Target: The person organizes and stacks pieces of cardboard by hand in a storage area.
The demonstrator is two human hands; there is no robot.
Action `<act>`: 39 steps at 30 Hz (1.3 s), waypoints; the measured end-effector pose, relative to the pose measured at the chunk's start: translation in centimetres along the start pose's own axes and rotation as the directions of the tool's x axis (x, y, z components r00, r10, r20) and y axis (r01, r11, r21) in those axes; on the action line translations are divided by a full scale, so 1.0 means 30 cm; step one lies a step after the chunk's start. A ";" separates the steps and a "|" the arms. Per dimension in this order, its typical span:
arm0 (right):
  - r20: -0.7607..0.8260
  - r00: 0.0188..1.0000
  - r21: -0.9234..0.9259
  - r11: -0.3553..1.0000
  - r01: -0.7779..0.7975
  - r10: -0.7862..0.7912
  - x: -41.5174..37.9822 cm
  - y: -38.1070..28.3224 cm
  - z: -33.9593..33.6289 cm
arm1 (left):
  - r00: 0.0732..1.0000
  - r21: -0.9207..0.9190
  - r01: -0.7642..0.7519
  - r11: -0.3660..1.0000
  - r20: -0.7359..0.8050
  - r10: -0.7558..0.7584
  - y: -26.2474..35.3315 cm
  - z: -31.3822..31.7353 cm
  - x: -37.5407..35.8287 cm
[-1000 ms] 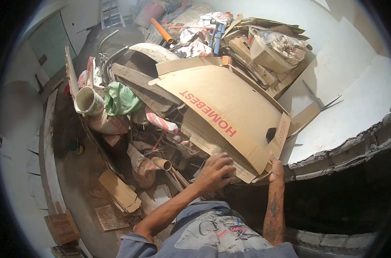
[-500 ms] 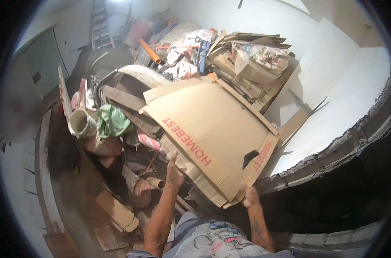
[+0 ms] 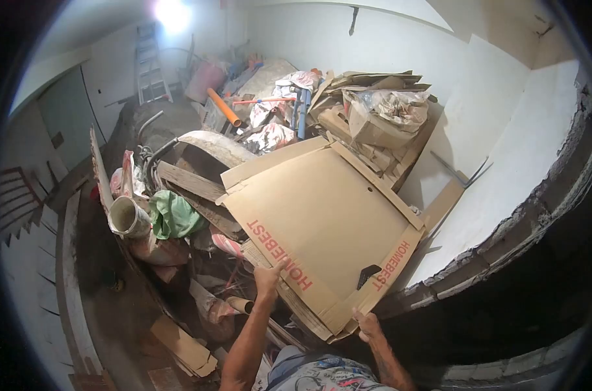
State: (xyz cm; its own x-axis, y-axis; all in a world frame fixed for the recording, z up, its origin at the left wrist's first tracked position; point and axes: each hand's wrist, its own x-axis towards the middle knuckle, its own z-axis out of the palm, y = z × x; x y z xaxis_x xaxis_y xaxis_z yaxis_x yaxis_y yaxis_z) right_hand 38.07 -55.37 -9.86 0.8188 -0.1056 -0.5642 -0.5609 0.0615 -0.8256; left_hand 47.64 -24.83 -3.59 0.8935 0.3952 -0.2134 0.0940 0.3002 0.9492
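Note:
A large flattened cardboard box (image 3: 315, 221) with red HOMEBEST print and a dark hand hole lies tilted in front of me, on top of more cardboard layers. My left hand (image 3: 268, 280) is closed on its near left edge, thumb on the upper face and the other fingers hidden beneath. At the near right corner, my right hand (image 3: 369, 326) pinches the edge, its thumb also on top. Left of the cardboard is a green sack (image 3: 173, 214), with a dirty white bucket (image 3: 129, 218) beside it.
Stacked cardboard (image 3: 374, 81) and a filled box (image 3: 380, 124) stand behind, by the wall. An orange pipe (image 3: 224, 107), wooden planks (image 3: 190, 181) and sacks clutter the floor. To my right runs a rough broken wall edge (image 3: 478, 260) beside a dark drop. A ladder (image 3: 151, 68) leans far back.
My view has tilted up slightly. The cardboard's near corner has shifted a little left and down, and my left hand's thumb now lies over its printed edge.

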 end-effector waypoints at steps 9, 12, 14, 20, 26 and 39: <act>0.139 0.987 -0.296 0.955 -0.034 0.078 0.110 0.128 -0.104 | 0.992 -0.197 0.123 0.973 0.004 -0.125 -0.150 0.020 0.055; 0.180 0.983 -0.137 0.989 0.058 -0.033 0.284 0.387 -0.180 | 0.977 -0.189 0.204 0.960 -0.021 -0.212 -0.152 0.036 0.065; 0.204 0.979 -0.090 0.996 0.024 -0.005 0.303 0.395 -0.179 | 0.975 -0.193 0.218 0.957 -0.002 -0.223 -0.162 0.031 0.070; 0.307 0.944 0.144 0.974 -0.176 0.125 0.171 0.275 -0.114 | 0.994 -0.263 0.110 0.959 0.030 -0.106 -0.137 0.038 0.017; 0.405 0.910 0.389 0.883 -0.261 0.090 0.160 0.245 -0.122 | 1.000 -0.255 0.013 0.967 0.009 -0.011 0.009 0.044 -0.005; 0.460 0.879 0.595 0.778 -0.201 -0.124 -0.088 -0.181 -0.056 | 0.960 -0.310 -0.205 0.928 0.121 0.253 0.416 0.023 -0.035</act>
State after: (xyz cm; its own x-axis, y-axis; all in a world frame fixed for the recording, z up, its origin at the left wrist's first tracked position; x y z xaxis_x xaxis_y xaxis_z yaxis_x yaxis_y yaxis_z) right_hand 38.75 -57.09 -3.86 0.8456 0.3564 -0.3973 -0.5289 0.6594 -0.5343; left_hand 48.19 -22.10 8.65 0.9346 0.3502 0.0627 -0.2321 0.4664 0.8536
